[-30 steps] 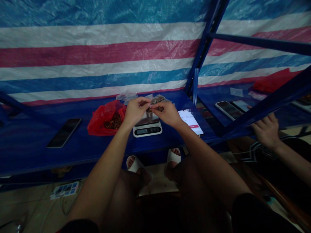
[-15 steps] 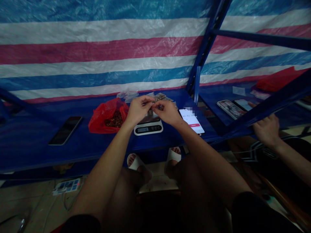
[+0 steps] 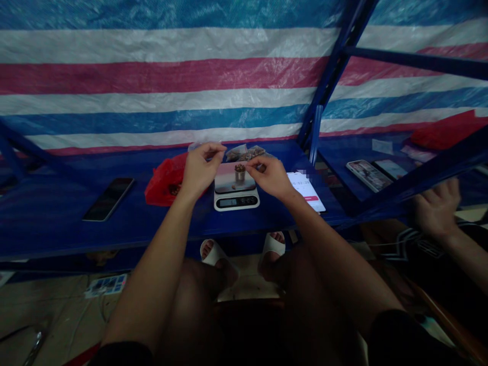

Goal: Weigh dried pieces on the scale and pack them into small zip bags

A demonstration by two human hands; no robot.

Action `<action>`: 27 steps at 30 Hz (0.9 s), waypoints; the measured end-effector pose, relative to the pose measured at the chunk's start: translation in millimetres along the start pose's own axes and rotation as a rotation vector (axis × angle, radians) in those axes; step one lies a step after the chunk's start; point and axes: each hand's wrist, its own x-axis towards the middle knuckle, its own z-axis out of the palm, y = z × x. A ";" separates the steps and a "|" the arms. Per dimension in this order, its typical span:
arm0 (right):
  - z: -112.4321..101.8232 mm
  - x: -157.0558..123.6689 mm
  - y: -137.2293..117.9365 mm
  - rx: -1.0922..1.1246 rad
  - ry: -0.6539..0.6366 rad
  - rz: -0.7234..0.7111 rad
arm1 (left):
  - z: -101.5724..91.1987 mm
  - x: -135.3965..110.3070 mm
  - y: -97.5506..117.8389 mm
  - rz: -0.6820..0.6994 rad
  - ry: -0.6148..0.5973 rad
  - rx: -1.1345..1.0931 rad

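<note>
A white digital scale point(image 3: 236, 201) stands on the blue shelf board point(image 3: 57, 223), and a small metal cup point(image 3: 240, 174) with brown bits sits on its platform. My left hand point(image 3: 198, 170) hovers above and left of the scale, its fingertips pinched together; what they hold is too small to make out. My right hand point(image 3: 269, 177) is just right of the cup, thumb and forefinger pinched near the cup's rim. Small clear bags of brown bits point(image 3: 247, 152) lie behind the scale. A red plastic bag point(image 3: 162, 180) with more brown bits is partly hidden by my left wrist.
A dark phone point(image 3: 109, 198) lies at the left of the shelf, a lit phone point(image 3: 307, 190) right of the scale. A blue upright point(image 3: 324, 91) separates a neighbouring bay with two more phones point(image 3: 368, 174). Another person's hand point(image 3: 436, 208) is at the right. A power strip point(image 3: 107, 284) lies on the floor.
My hands, held together over the scale around a small bag, have drawn apart, the left going up and left. The cup on the scale now shows. The other person's hand shifted right.
</note>
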 end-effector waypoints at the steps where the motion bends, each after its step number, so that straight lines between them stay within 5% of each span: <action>1: -1.4 -0.9 0.2 -0.010 0.001 -0.008 | -9.7 -2.2 -2.5 -0.027 0.017 0.025; 8: 4.3 -16.0 -20.2 -0.263 -0.219 -0.104 | -63.4 -18.5 -28.3 -0.074 0.015 0.406; 12: 18.4 -18.8 -31.6 -0.467 -0.241 -0.059 | -82.8 -24.2 -29.7 -0.118 0.008 0.544; 21: 30.1 -18.7 -39.8 -0.556 -0.256 -0.031 | -100.4 -33.7 -8.1 -0.299 -0.068 0.864; 27: 6.6 -5.6 -31.5 -0.287 -0.022 0.019 | -103.2 -36.4 -13.4 -0.343 -0.267 1.030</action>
